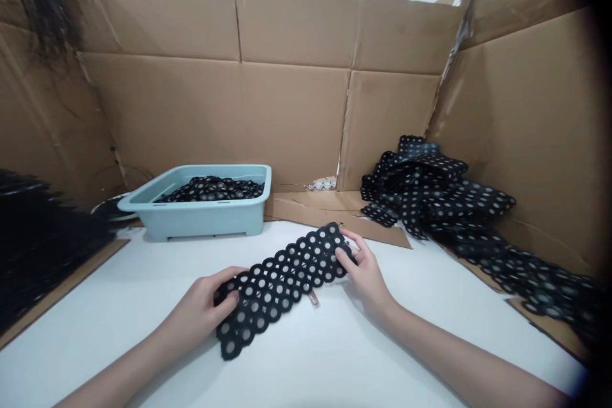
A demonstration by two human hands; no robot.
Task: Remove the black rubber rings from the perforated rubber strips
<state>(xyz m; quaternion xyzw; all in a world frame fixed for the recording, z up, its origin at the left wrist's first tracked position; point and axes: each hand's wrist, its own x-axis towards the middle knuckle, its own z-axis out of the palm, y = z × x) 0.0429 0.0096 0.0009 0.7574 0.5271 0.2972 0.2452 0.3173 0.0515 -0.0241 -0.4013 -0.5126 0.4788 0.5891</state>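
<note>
A black strip of joined rings with pale round centres [282, 280] stretches slantwise above the white table [335, 357]. My left hand [205, 309] grips its near, lower-left end with thumb on top. My right hand [366, 271] pinches its far, upper-right end. A small pinkish object [313, 298] lies on the table just under the strip, too small to identify.
A pale blue plastic tub [201, 207] filled with more black ring pieces stands at the back left. A heap of similar black strips [430, 194] lies at the back right and trails along the right cardboard wall [526, 127]. Brown cardboard encloses the table. Dark material [38, 229] sits at far left.
</note>
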